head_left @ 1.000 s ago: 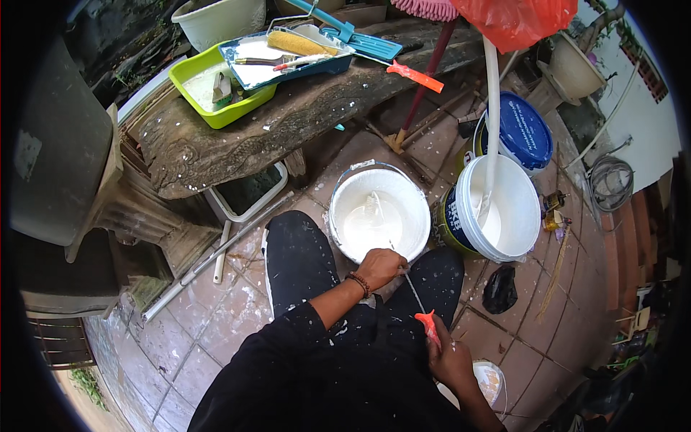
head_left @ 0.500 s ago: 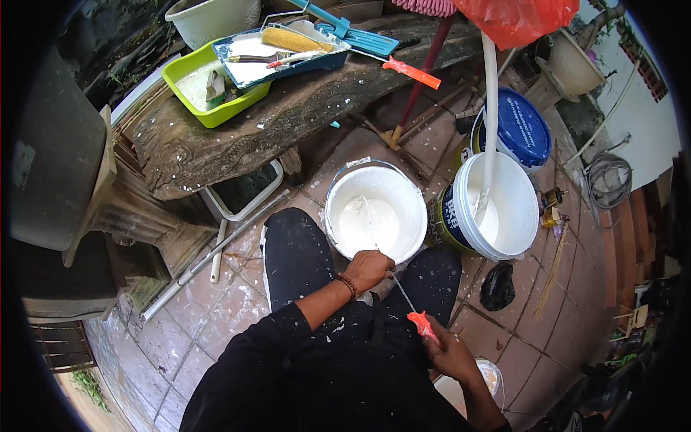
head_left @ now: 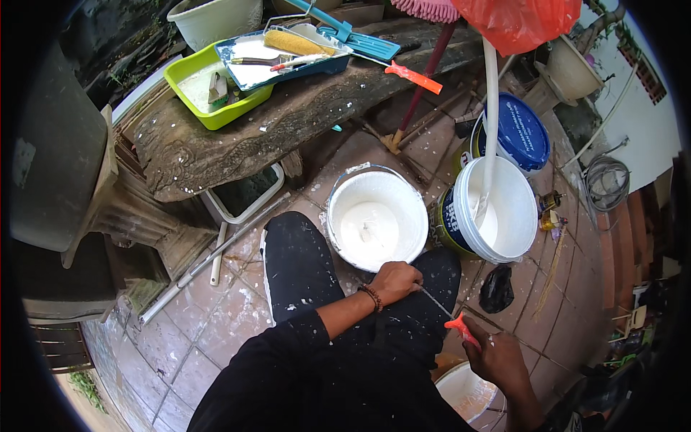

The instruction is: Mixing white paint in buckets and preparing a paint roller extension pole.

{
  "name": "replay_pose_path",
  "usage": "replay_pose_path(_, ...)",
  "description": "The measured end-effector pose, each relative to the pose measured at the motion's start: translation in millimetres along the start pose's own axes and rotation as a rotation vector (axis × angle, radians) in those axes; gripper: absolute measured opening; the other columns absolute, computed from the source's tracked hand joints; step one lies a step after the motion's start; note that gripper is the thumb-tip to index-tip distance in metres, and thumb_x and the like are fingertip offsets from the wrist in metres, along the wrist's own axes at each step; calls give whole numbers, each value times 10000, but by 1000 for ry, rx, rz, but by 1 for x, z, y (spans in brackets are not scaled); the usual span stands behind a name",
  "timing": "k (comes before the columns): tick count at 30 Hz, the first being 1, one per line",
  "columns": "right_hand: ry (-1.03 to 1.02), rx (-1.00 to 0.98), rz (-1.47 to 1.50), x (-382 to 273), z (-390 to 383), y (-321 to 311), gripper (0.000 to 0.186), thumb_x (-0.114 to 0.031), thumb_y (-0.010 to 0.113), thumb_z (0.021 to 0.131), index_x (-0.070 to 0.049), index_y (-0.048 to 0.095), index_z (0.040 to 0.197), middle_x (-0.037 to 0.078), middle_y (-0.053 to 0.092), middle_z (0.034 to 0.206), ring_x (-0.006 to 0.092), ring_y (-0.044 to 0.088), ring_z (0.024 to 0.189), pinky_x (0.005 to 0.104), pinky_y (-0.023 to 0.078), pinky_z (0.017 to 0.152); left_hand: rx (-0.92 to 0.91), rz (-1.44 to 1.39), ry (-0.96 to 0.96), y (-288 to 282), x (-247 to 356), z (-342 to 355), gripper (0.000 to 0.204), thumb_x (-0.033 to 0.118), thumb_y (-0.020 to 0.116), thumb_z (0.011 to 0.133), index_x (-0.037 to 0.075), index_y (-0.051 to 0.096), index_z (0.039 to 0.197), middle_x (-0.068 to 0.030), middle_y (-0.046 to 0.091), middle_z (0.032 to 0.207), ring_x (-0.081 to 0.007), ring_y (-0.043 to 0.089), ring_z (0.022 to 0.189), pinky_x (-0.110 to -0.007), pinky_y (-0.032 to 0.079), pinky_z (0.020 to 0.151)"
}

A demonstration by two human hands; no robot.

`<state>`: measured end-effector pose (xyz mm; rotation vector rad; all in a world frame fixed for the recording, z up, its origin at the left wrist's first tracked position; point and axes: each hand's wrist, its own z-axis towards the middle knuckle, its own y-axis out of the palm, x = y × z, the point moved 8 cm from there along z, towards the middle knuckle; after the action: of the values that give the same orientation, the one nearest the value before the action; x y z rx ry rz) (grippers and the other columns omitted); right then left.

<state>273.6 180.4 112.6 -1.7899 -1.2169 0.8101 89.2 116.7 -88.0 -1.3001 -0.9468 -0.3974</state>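
Note:
Above my lap, my left hand (head_left: 396, 284) is closed around the shaft of a thin metal rod (head_left: 437, 302) with an orange handle. My right hand (head_left: 498, 357) grips that orange handle (head_left: 461, 330), lower and to the right. The rod slants between the two hands; its far end is hidden by my left hand. Just beyond my left hand, between my knees, stands a white bucket (head_left: 412, 209) with white paint (head_left: 368, 225) at its bottom. A second bucket (head_left: 455, 385), whitish with orange-brown stains inside, sits partly hidden beside my right forearm.
A wooden bench (head_left: 237, 151) bears a green tray (head_left: 216, 121), and a blue paint tray (head_left: 327, 66) with a yellow roller (head_left: 295, 41) and brushes. At right stand a tall white bucket (head_left: 522, 216) holding a pale pole (head_left: 492, 108), and a blue-lidded pail (head_left: 522, 129). A black bag (head_left: 497, 289) lies nearby.
Both hands have moved right and down toward me, drawing the rod out of the white bucket. My right hand has shifted further from the bucket with the orange handle.

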Motion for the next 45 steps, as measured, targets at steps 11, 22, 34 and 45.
replay_pose_path(11, 113, 88, -24, -5, 2, 8, 546, -275, 665, 991, -124, 574, 1508, 194, 690, 697, 409, 698, 642, 499, 531, 591, 55, -72, 42, 3, -5, 23, 177, 264, 800, 859, 120, 816, 962, -124, 776, 898, -335, 744, 906, -454, 566, 812)
replay_pose_path(22, 173, 145, -60, -5, -2, 18, 552, -266, 710, 970, -217, 610, 1511, 172, 688, 739, 341, 707, 624, 459, 528, 570, 73, -44, 15, -1, -6, 23, 172, 261, 794, 859, 119, 814, 956, -129, 770, 883, -338, 743, 905, -463, 565, 812)
replay_pose_path(34, 129, 90, 223, 3, 38, 53, 553, -235, 694, 970, -212, 587, 1512, 242, 737, 863, 444, 716, 777, 521, 561, 697, 84, 132, -40, -9, -43, 23, 219, 325, 795, 886, 158, 819, 1027, -135, 776, 912, -344, 748, 917, -457, 561, 819)
replay_pose_path(45, 94, -22, 413, 13, 12, 48, 564, -311, 699, 968, -264, 586, 1518, 232, 758, 919, 457, 726, 825, 521, 576, 783, -3, 32, -110, -7, -23, -28, 186, 269, 811, 871, 113, 806, 972, -156, 768, 886, -366, 745, 900, -482, 565, 796)
